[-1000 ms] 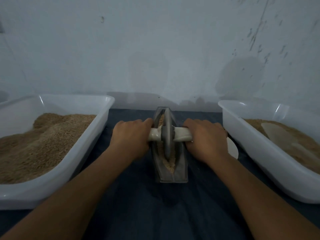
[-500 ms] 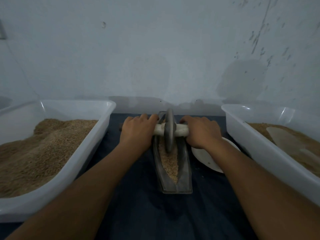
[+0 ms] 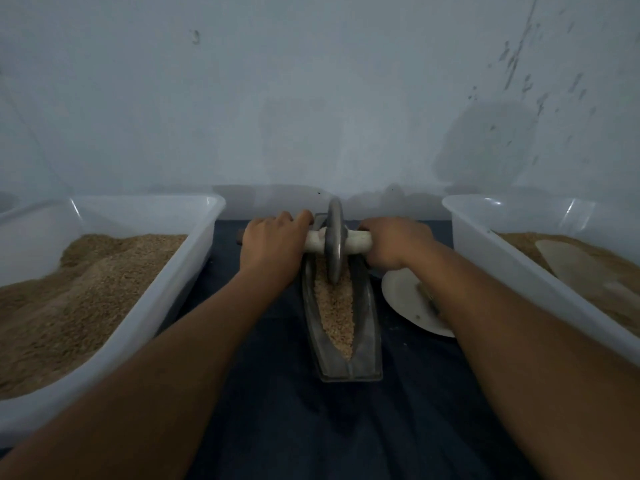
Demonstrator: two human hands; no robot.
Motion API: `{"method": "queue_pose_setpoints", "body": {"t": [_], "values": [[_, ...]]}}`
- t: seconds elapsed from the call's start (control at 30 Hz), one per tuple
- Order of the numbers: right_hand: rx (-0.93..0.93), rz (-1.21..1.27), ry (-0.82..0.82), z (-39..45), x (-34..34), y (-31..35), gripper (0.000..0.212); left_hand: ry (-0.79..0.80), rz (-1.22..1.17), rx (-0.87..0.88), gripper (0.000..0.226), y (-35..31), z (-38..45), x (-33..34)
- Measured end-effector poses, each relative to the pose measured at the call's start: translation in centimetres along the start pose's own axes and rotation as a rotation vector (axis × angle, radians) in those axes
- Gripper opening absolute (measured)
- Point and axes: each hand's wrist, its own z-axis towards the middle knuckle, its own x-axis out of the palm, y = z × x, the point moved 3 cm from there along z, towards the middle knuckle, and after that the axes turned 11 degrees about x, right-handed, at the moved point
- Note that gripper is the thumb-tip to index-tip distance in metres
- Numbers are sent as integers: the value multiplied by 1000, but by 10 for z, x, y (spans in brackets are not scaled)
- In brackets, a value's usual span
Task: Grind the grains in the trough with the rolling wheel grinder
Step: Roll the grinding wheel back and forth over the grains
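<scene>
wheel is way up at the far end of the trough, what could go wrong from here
1. The wheel sits near the trough's far tip; another push could roll it off the end.
2. Grain fills the trough nearly to its edges; a hard pull back may spill some onto the dark cloth.
3. The right hand and forearm hang over the white plate, so they might knock it.
</scene>
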Motion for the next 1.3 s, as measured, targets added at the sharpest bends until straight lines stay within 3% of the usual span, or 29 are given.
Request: {"method": "queue_pose_setpoints", "body": {"t": [0.33,0.97,1.07,1.3], "values": [[-35,1,-266,-34,13,-8,18,-95,33,1,40,-15,-27,-15],[-141,60,-719,-126,4,-7,24,-29,68,37,70,-29,-90,-51],[-151,69,-721,-119,5,-5,25,-19,86,28,70,-26,-87,-50],[-101,-22,-529,-82,14,-8,20,18,77,17,38,-22,-54,-35]]}}
